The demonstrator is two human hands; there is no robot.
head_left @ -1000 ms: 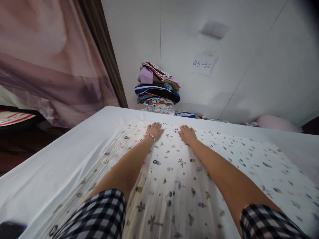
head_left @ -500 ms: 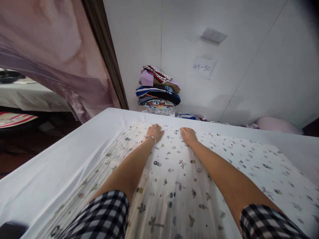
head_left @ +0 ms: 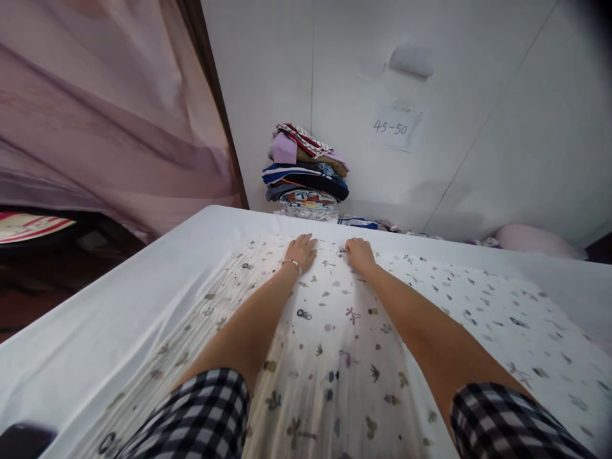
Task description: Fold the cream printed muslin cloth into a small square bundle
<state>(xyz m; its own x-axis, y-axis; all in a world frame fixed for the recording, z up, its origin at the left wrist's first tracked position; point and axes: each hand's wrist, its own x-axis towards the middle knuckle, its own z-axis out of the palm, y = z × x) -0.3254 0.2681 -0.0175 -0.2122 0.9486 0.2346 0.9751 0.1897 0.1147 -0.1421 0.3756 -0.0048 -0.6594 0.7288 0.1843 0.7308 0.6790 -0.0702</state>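
A thin white cloth (head_left: 335,344) with small printed figures is spread over the white table, with creases running lengthwise. My left hand (head_left: 302,252) lies flat on it near its far edge, fingers stretched forward and a bracelet (head_left: 292,262) at the wrist. To the right, a short gap away, my right hand (head_left: 360,255) is at the same far edge. Its fingers are bent down and closed on the cloth; the fingertips are partly hidden.
Folded clothes (head_left: 306,172) are stacked beyond the far edge of the white table (head_left: 119,299), against the wall. A dark phone-like object (head_left: 26,440) lies at the near left. A pink curtain (head_left: 119,115) hangs at left. A paper sign (head_left: 394,127) reads 45-50.
My right hand's fingers have curled in at the cloth's far edge. My left hand has shifted slightly forward. The view has moved slightly.
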